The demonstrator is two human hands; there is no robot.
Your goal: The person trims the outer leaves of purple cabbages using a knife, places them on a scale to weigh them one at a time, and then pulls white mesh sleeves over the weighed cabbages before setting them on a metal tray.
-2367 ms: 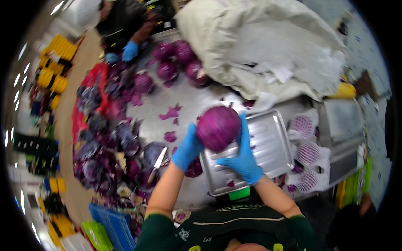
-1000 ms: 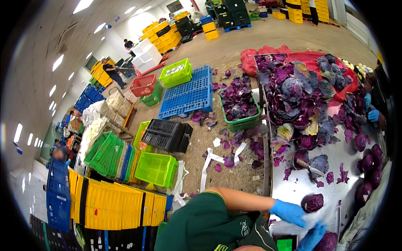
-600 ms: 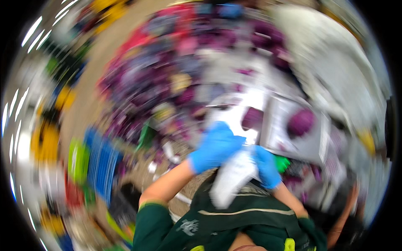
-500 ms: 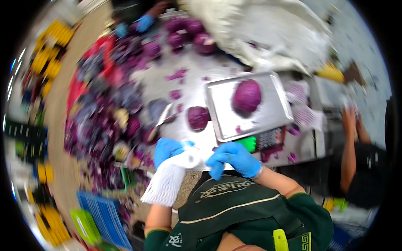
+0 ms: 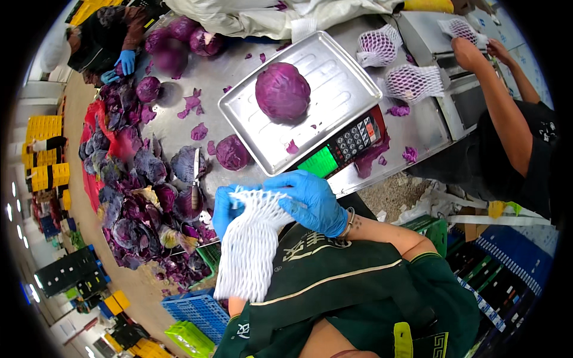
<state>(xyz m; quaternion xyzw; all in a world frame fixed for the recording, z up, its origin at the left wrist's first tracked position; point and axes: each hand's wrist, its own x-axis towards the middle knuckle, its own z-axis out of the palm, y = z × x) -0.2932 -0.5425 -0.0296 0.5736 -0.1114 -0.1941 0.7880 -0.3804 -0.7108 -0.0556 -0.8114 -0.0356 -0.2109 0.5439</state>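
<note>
White foam net sleeves (image 5: 248,256) cover my left wrist and forearm like a cuff. My left hand (image 5: 223,210), in a blue glove, is partly behind the netting, so its fingers are mostly hidden. My right hand (image 5: 319,203), also blue-gloved, pinches the stretched upper edge of the netting. Just beyond my hands, a red cabbage (image 5: 282,92) rests on a metal tray (image 5: 239,122). The tray lies on a digital scale (image 5: 349,143) with a lit green display. Left of the tray is a smaller red cabbage (image 5: 233,153).
A knife (image 5: 195,182) lies on the cabbage leaf heap (image 5: 134,218) at left. Two netted cabbages (image 5: 413,82) sit right of the tray. A gloved co-worker (image 5: 113,42) is at far left; another person's arm (image 5: 501,113) reaches in at right. A blue crate (image 5: 194,310) stands below.
The view has turned, and the tray now appears further left. My right hand has gripped the netting's edge and stretched it wide; before, the netting bunched near my left hand.
</note>
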